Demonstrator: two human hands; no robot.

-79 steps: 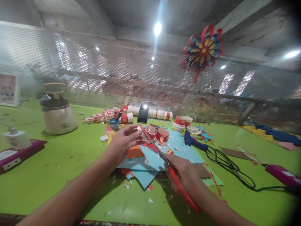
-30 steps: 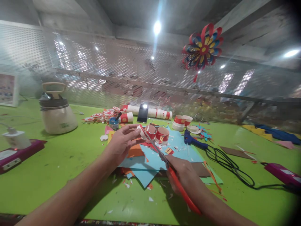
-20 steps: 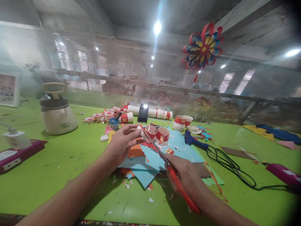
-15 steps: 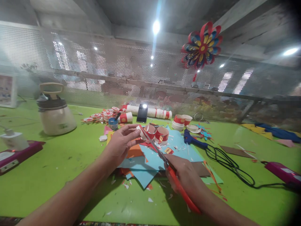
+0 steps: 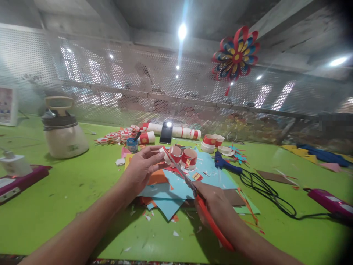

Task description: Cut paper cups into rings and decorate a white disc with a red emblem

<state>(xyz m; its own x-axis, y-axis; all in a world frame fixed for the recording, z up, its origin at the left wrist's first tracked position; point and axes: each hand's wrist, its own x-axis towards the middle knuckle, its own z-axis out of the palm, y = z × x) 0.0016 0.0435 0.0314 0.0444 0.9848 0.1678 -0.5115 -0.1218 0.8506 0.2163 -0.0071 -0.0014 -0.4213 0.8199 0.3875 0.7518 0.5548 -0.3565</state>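
Observation:
My left hand (image 5: 142,165) pinches a small white and red piece of paper cup (image 5: 165,155) between thumb and fingers. My right hand (image 5: 212,200) is wrapped around the orange handles of a pair of scissors (image 5: 185,177), whose blades point up and left and meet the held piece. Just behind the blades stand two red and white paper cup rings (image 5: 189,159), on light blue paper sheets (image 5: 171,191). A red and yellow scrap (image 5: 197,177) lies on the paper by the scissors. Whether the blades are fully closed I cannot make out.
A blue glue gun (image 5: 227,164) with a black cord lies right of the paper. Behind are a phone (image 5: 166,132), a blue jar (image 5: 132,144), a row of stacked cups (image 5: 187,133) and cut cups (image 5: 212,142). A large flask (image 5: 64,132) and a power strip (image 5: 24,180) stand left.
The view has shifted very slightly. Both hands, the scissors and the cup piece keep nearly the same position.

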